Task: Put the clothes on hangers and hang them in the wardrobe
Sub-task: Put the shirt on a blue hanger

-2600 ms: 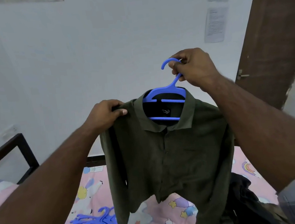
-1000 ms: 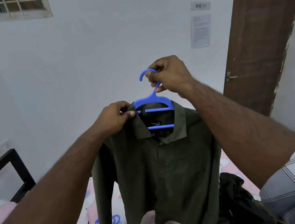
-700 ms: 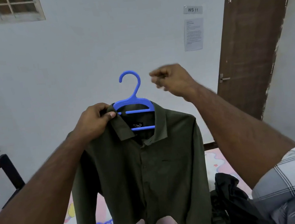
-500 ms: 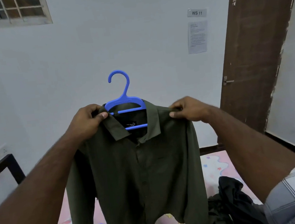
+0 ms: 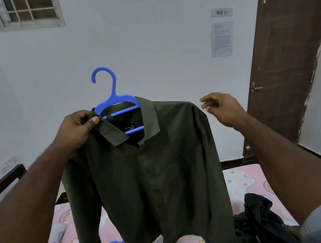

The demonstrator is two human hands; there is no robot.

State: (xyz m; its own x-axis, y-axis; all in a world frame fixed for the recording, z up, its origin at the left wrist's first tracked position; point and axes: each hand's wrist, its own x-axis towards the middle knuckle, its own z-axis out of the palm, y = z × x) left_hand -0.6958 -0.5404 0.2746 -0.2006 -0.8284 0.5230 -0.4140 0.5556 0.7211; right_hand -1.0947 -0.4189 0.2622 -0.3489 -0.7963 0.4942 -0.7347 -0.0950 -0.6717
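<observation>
Shirt [image 5: 151,172], dark green, on a blue hanger [image 5: 113,104], held up over the bed [image 5: 242,180]: left hand [image 5: 76,129] pinches collar and hanger shoulder in its grip, right hand [image 5: 221,106] hovers just beside the other shoulder, fingers loosely spread, holding nothing.

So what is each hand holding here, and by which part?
The left hand pinches the green shirt at the collar, by the blue hanger inside it. The right hand holds nothing, just off the shoulder.

Olive-green shirt [image 5: 151,172], blue hanger [image 5: 113,104], pink cartoon-print bedsheet [image 5: 242,182]
</observation>
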